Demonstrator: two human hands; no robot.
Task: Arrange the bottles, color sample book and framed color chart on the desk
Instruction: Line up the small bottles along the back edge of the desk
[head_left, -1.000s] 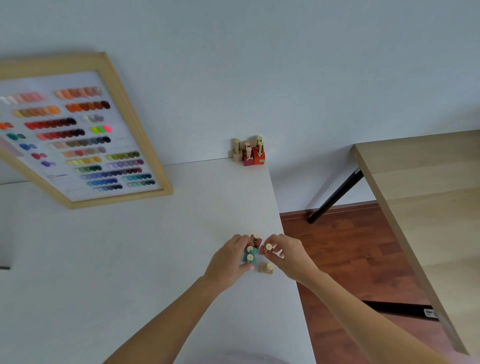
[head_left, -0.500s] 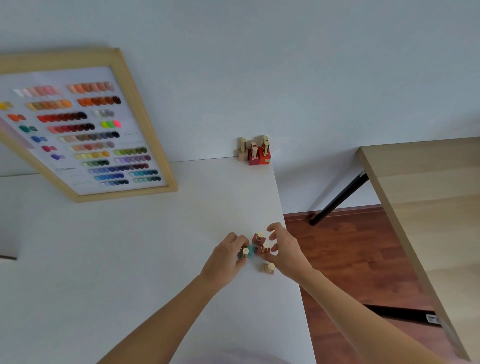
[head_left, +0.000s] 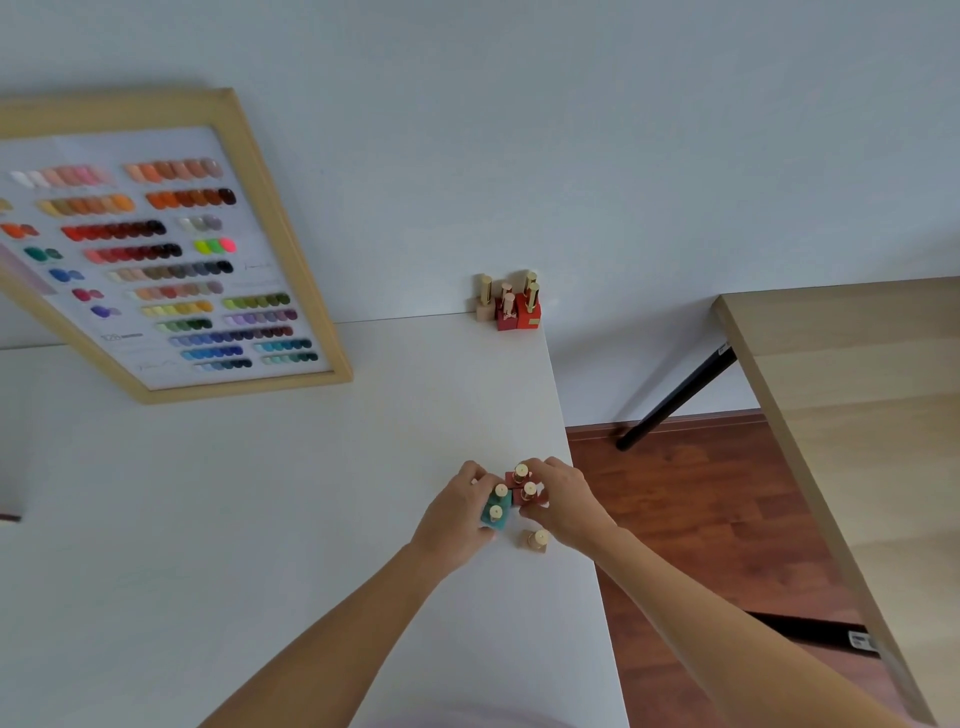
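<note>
Gathering the near bottles, the left hand (head_left: 457, 514) gripped the teal pair (head_left: 496, 506) while the right hand (head_left: 563, 501) pinched the red ones (head_left: 522, 486); half a second before, its fingers were spread. One tan bottle (head_left: 535, 540) stood loose just beneath them. Far beyond, another cluster (head_left: 509, 304) was already placed on the table (head_left: 260, 493), beside the chart (head_left: 156, 249) leaning against the wall.

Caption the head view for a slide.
Both hands, left hand and right hand, gather teal and red bottles near the white desk edge; framed color chart leans behind.
</note>
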